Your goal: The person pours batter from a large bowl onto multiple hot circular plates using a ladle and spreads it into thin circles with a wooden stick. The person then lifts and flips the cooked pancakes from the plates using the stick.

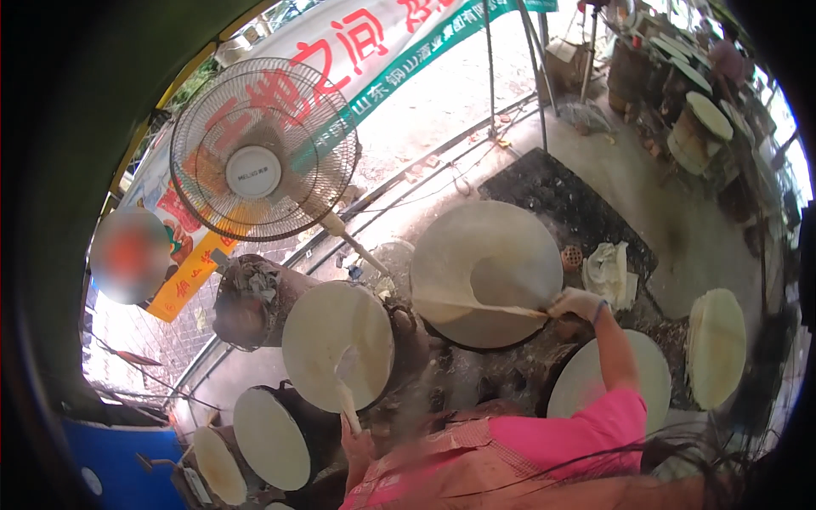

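My right hand [574, 305], with a blue band at the wrist, is at the right edge of a large round griddle [433, 236]. Its fingers pinch the end of a long, thin, pale-brown strip [503, 310], which looks like the lifted edge of a thin flatbread. A darker oval patch shows on that griddle, partly blurred by steam. Lower left, my left hand [358, 443] grips a narrow pale piece [346, 398] that reaches onto a second round griddle [319, 344]. Whether this piece is a scraper or flatbread, I cannot tell.
A stack of round flatbreads [717, 347] is at the right. Crumpled cloth [605, 274] lies beside the large griddle. More pale round surfaces [271, 440] stand lower left, and another [644, 363] lies under my right arm. A pedestal fan [264, 150] and dark board [567, 210] stand beyond.
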`<state>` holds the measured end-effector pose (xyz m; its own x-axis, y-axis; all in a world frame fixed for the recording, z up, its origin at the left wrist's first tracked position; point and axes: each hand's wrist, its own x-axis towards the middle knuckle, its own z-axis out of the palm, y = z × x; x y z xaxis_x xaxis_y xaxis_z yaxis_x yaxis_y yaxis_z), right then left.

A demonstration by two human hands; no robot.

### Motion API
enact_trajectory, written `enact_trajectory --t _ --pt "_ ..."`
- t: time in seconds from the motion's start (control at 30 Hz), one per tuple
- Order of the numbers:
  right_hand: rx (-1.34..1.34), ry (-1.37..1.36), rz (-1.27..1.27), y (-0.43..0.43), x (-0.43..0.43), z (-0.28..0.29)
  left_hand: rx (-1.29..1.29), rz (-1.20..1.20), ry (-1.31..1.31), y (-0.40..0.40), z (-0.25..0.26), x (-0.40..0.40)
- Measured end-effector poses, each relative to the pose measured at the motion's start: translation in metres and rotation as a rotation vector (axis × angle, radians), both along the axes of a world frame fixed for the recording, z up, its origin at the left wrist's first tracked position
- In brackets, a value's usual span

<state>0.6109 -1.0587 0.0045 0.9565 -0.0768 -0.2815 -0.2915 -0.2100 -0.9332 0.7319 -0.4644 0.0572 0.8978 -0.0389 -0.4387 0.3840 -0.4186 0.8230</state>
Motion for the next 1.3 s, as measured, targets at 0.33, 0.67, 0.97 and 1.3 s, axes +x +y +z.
enact_trajectory --t 0.33,0.67,0.97,1.3 --pt "0.025 0.223 -0.04 0.036 0.058 0.025 0.008 -0.135 -0.179 0.054 -0.012 0.002" --pt "0.008 0.177 -1.058 0.273 -0.197 0.043 -0.225 -0.137 0.264 0.091 0.031 0.027" --pt "-0.985 0.383 -0.744 0.411 -0.014 0.018 -0.468 -0.297 0.204 0.144 0.049 0.037" --pt "-0.644 0.111 -0.9 0.402 0.009 0.008 -1.048 -0.263 0.602 0.177 0.004 0.038"
